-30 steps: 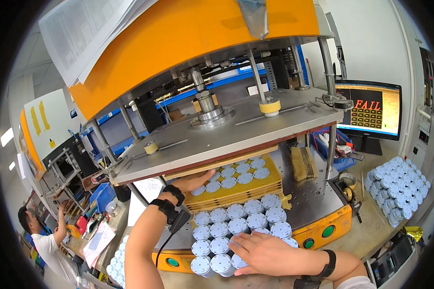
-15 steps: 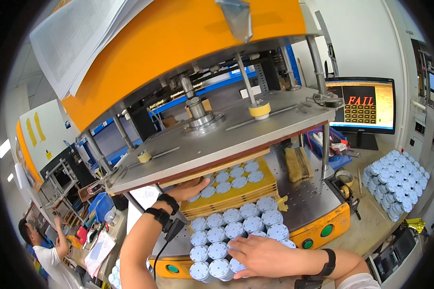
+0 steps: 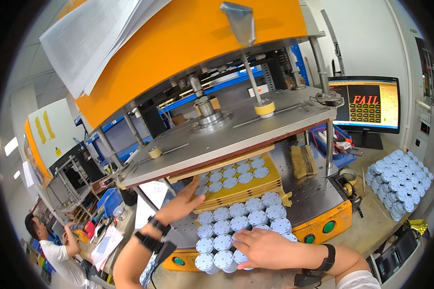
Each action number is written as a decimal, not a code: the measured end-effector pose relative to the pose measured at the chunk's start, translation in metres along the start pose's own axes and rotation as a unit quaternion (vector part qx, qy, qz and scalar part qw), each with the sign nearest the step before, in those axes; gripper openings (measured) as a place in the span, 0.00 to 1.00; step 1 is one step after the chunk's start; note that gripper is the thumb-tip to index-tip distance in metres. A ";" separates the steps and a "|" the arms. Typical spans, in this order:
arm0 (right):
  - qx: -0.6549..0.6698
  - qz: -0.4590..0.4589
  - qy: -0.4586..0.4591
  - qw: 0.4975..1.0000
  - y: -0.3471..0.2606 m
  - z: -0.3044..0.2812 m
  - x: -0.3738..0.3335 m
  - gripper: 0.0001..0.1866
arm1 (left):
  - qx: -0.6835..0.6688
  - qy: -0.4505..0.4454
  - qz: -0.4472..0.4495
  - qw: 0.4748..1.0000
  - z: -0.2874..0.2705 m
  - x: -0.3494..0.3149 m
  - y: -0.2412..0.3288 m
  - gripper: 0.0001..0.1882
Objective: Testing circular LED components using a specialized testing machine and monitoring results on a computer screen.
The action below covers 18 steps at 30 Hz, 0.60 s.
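Observation:
Round light-blue discs with small holes [image 3: 230, 182] lie in rows on a yellow layered fixture [image 3: 270, 176] under the raised press plate. My left hand [image 3: 178, 204] is at the fixture's left end, fingers stretched out beside the leftmost discs; I cannot tell if they touch it. In front of the fixture stands a block of stacked light-blue round pieces [image 3: 222, 242] in tight rows. My right hand [image 3: 267, 248] lies flat over the near right part of this block, fingers spread, hiding several pieces. Neither hand grips anything visible.
The orange press [image 3: 188, 53] and its steel plate [image 3: 226, 130] hang overhead on metal posts. More stacked blue pieces [image 3: 399, 180] stand at the right, below a lit monitor [image 3: 366, 103]. Green buttons [image 3: 328, 227] line the press front. At far left, another person [image 3: 58, 250] stands by a bench.
My left hand has drawn back left and toward me, off the fixture's leftmost discs. My right hand stays on the block of pieces. The view has shifted slightly.

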State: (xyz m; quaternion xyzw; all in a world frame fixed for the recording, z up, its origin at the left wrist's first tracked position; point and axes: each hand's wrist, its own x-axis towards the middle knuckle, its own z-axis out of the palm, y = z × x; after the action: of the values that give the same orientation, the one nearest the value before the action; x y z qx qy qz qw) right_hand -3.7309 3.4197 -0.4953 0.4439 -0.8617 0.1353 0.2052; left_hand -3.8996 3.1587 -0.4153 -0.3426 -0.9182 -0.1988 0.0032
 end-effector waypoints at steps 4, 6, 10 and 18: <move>-0.050 0.012 -0.035 0.998 -0.012 -0.007 0.000 0.35 | -0.181 0.196 -0.034 0.963 0.021 -0.132 0.022 0.17; -0.069 -0.009 -0.031 0.997 -0.019 -0.013 -0.002 0.34 | -0.262 0.320 -0.095 0.905 0.061 -0.197 0.022 0.09; -0.082 0.001 -0.062 0.995 -0.029 -0.016 -0.001 0.33 | -0.206 0.260 -0.304 0.893 0.151 -0.253 0.028 0.14; -0.090 -0.019 -0.034 0.995 -0.030 -0.019 -0.002 0.32 | 0.157 0.319 -0.161 0.921 0.182 -0.241 0.024 0.16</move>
State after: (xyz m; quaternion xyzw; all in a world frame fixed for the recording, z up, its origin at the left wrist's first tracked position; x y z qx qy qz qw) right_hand -3.7014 3.4119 -0.4776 0.4441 -0.8684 0.0385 0.2173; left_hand -3.6758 3.0909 -0.6088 -0.1041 -0.9306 -0.1491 0.3177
